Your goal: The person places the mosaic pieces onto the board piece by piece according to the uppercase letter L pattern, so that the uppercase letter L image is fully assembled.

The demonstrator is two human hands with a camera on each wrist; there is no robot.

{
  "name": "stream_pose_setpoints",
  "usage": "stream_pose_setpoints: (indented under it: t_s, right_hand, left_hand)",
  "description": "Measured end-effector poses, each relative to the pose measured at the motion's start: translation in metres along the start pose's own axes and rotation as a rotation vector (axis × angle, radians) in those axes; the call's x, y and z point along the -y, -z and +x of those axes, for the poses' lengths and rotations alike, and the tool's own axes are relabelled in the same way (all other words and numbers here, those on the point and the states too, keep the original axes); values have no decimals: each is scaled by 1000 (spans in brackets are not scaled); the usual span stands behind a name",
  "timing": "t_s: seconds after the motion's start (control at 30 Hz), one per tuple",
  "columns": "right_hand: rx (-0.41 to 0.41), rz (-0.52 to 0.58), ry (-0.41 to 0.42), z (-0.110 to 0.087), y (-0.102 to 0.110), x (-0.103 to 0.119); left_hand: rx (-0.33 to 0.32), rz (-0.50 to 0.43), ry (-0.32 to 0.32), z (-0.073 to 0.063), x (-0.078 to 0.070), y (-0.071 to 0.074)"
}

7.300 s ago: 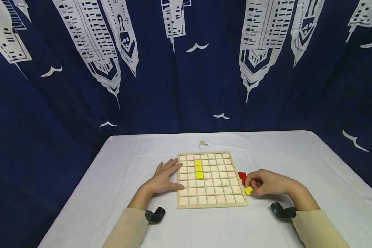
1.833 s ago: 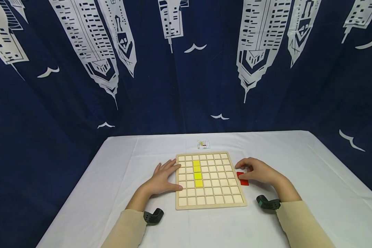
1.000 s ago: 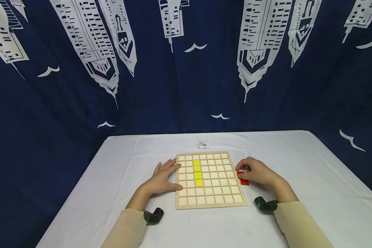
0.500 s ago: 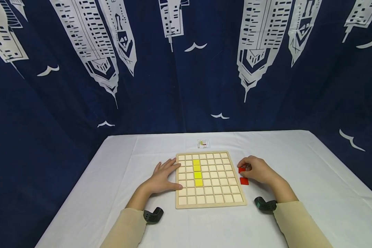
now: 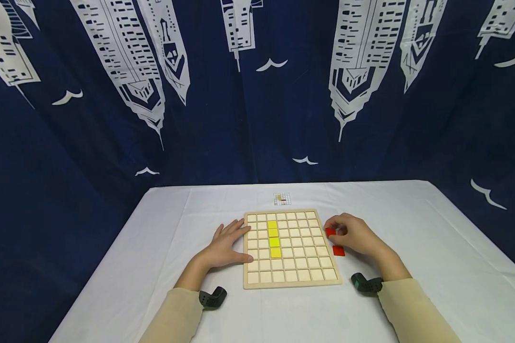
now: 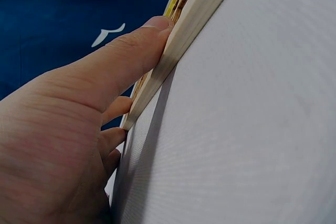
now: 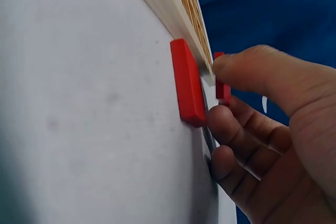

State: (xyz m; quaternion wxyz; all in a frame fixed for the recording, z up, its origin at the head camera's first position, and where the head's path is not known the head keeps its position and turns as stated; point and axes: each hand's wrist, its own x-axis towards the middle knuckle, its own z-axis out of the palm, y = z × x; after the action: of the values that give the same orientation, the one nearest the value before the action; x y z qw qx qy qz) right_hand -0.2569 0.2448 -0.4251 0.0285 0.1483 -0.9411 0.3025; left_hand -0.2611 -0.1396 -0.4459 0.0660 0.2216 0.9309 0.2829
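Note:
A wooden grid board (image 5: 293,285) lies on the table, with several yellow tiles (image 5: 274,241) forming a column left of its middle. My left hand (image 5: 225,247) rests at the board's left edge, fingers spread; in the left wrist view its thumb (image 6: 126,56) lies on the rim. Beside the board's right edge, my right hand (image 5: 354,232) pinches a red tile (image 5: 330,232) between thumb and fingers. In the right wrist view that held red tile (image 7: 223,88) is partly covered by the thumb. Another red tile (image 5: 338,250) lies on the cloth just nearer to me, close to the board.
A small printed grid card (image 5: 282,199) with coloured squares lies beyond the board. White cloth covers the table (image 5: 189,224). Behind it hangs a dark blue curtain (image 5: 257,119) with white building prints. Each wrist carries a black device (image 5: 213,298).
Since the oldest frame, the yellow tile at the right has gone and the yellow column is one tile longer. My right hand has lifted one red tile away from the other, toward the board.

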Motion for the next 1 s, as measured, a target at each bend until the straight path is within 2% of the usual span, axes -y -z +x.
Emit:
stream_pose_setpoints:
  t_s: [0.2,0.33,0.53,1.0]
  right_hand:
    - [-39,15,71,0,-3,3]
    - [-51,39,79,1,-5,8]
    - [-28,62,61,2,-8,15]
    - [47,114,136,5,-19,33]
  left_hand:
    - [-1,0,0,0,0,0]
    - [-4,-1,2,0,0,0]
    - [-3,2,-2,0,0,0]
    - [-6,5,-10,0,1,0]
